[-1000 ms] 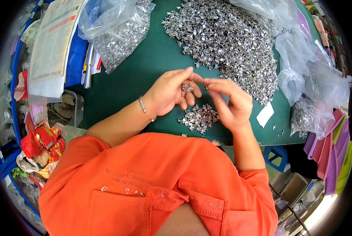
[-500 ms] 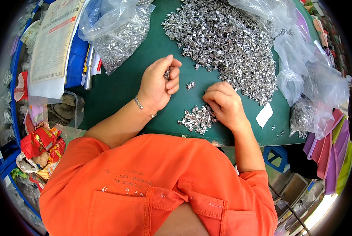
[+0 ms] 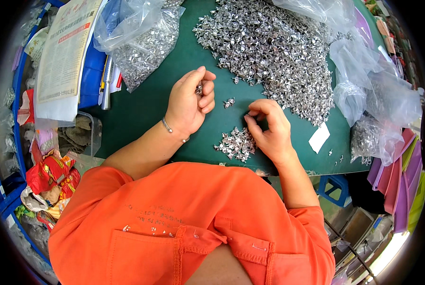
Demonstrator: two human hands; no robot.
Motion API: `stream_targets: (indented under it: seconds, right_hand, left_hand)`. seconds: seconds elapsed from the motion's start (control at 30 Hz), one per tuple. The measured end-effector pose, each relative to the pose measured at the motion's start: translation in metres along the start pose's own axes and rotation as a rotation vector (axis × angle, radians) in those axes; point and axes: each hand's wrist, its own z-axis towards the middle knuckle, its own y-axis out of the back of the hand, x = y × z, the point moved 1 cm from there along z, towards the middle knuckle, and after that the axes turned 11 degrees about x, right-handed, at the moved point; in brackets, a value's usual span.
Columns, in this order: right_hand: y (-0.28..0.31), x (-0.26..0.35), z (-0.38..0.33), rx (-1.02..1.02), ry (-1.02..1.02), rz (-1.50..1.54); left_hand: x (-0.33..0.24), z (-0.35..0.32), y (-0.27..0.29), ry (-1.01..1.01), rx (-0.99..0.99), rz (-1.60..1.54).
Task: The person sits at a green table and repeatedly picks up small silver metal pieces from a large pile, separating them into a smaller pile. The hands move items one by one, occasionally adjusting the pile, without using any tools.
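My left hand (image 3: 189,102) is curled closed, with a few small silvery metal parts (image 3: 199,89) showing between thumb and fingers. Across a narrow gap of green table, my right hand (image 3: 271,130) is bent in a pinch, thumb and forefinger tips nearly meeting; whatever lies between them is too small to make out. A small heap of the same shiny metal parts (image 3: 236,144) lies beside the right thumb, near the table edge. Between the hands sits a tiny cluster of parts (image 3: 229,103). Beyond them spreads a large pile of metal parts (image 3: 274,45).
A clear bag of metal parts (image 3: 148,52) lies at the far left, beside a blue bin (image 3: 90,78) topped by a newspaper (image 3: 63,57). Plastic bags (image 3: 388,102) crowd the right side. A white paper piece (image 3: 319,137) rests on the green table (image 3: 184,154).
The right hand has shifted slightly, its forefinger lifting and arching so a gap shows between it and the thumb. My left hand stays curled in nearly the same place.
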Motion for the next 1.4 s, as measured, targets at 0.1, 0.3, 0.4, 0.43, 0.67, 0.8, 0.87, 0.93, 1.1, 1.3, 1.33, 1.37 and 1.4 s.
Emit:
stream_targets:
  seconds: [0.1,0.3,0.4,0.43,0.67,0.8,0.87,0.93,1.1,1.3,1.33,1.37,1.4]
  right_hand:
    - [0.003,0.001,-0.001,-0.031,0.037,0.038]
    - [0.026,0.004,0.011,0.282,-0.016,0.198]
    - [0.01,-0.002,0.031,0.142,0.098,-0.034]
    - [0.002,0.0,0.039,0.115,0.144,-0.012]
    - [0.004,-0.005,0.037,0.26,0.104,-0.049]
    - [0.02,-0.007,0.023,0.28,0.042,0.098]
    - [0.023,-0.012,0.019,0.151,-0.082,0.112]
    - [0.015,-0.007,0.021,0.115,-0.081,0.018]
    - [0.002,-0.002,0.017,0.174,-0.097,0.052]
    - [0.006,-0.005,0.007,0.096,-0.239,0.426]
    - [0.013,-0.003,0.008,0.209,-0.229,0.439]
    - [0.023,-0.002,0.011,0.324,-0.213,0.453]
    - [0.031,0.0,0.014,0.438,-0.195,0.469]
  left_hand:
    - [0.0,0.0,0.001,0.0,0.005,0.002]
    - [0.001,0.0,-0.001,-0.011,-0.003,0.012]
    - [0.002,0.0,-0.001,-0.02,-0.001,0.022]
    - [0.002,0.0,-0.001,-0.023,-0.002,0.024]
    - [0.001,-0.001,-0.001,-0.02,0.009,0.027]
    - [0.002,0.0,-0.001,-0.013,0.018,0.02]
    - [0.002,0.0,-0.002,-0.014,0.019,0.021]
    - [0.002,0.0,-0.002,-0.015,0.013,0.026]
    - [0.002,0.0,-0.001,-0.019,0.001,0.017]
    - [0.002,0.001,0.0,-0.016,0.017,0.021]
    - [0.002,0.001,0.0,-0.016,0.018,0.017]
    - [0.002,0.0,0.0,-0.015,0.016,0.017]
    - [0.002,0.0,0.0,-0.014,0.011,0.019]
